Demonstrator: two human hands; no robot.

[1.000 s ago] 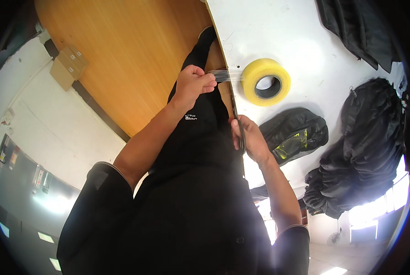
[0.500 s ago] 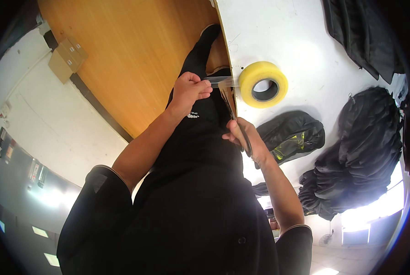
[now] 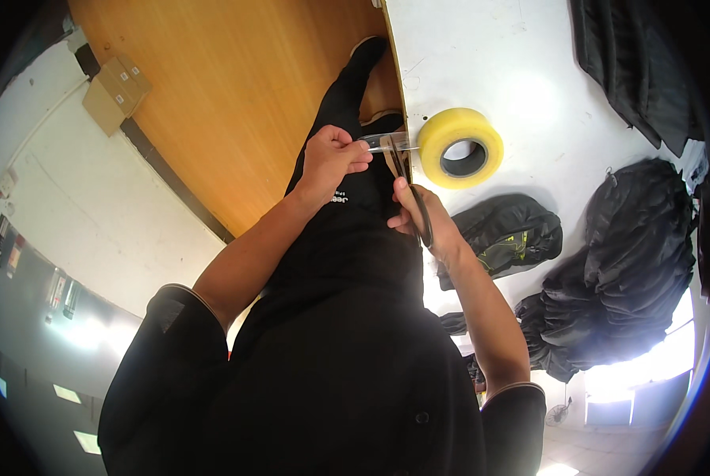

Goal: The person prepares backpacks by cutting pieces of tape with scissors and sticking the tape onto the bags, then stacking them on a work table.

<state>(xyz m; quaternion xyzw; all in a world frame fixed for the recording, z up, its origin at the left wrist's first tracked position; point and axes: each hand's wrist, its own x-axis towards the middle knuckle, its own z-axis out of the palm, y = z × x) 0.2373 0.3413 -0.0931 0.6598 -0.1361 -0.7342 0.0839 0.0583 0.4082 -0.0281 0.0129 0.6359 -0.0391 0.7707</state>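
Between the fingertips of my left hand is the end of a strip of clear tape. The strip stretches rightward to a thick yellowish tape roll with a dark core, which lies on the white table. My right hand grips a pair of scissors by the handles. Their blades point away from me and reach the strip between my left fingers and the roll. Whether the blades have cut into the tape I cannot tell.
The white table lies at my right. On it are a black bundled bag with yellow-green marks, a large heap of black fabric and more dark cloth. Cardboard boxes stand by the wall at far left.
The scissors have moved up slightly with my right hand, so their blades now overlap the tape strip. My left hand keeps hold of the strip's end, almost unmoved.
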